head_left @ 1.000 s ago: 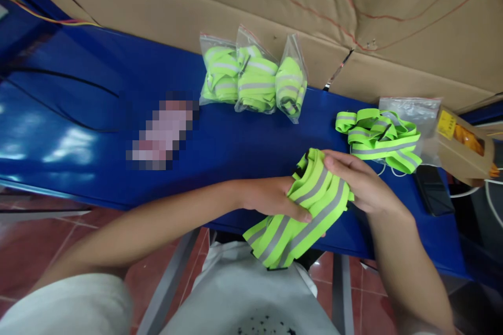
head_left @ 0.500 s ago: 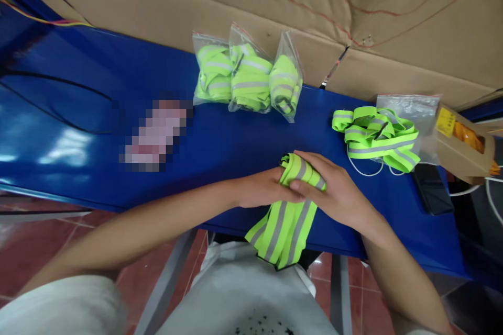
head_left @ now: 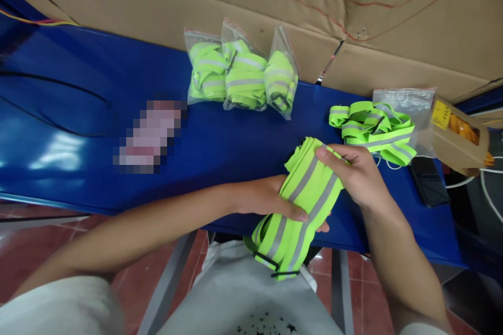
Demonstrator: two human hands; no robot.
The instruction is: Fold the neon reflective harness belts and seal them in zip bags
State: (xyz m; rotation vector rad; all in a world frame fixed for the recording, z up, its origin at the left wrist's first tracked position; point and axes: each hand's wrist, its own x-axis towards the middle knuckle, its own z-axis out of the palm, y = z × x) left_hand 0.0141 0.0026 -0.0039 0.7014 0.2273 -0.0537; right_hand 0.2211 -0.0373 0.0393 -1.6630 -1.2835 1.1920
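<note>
On the glossy blue table (head_left: 78, 115), three clear plastic bags (head_left: 243, 73) hold folded neon-yellow bands. The left hand (head_left: 267, 199) grips a folded band (head_left: 306, 188) of woven fabric with grey reflective stripes, thumb on top and fingers closed beneath. The band sits over the table's near edge. The right hand (head_left: 361, 178) pinches its upper end, fingers curled. Beyond lies a loose pile (head_left: 373, 128) of the same bands, then a cardboard box (head_left: 458, 138) whose yellow label (head_left: 440, 115) is too small to read.
</note>
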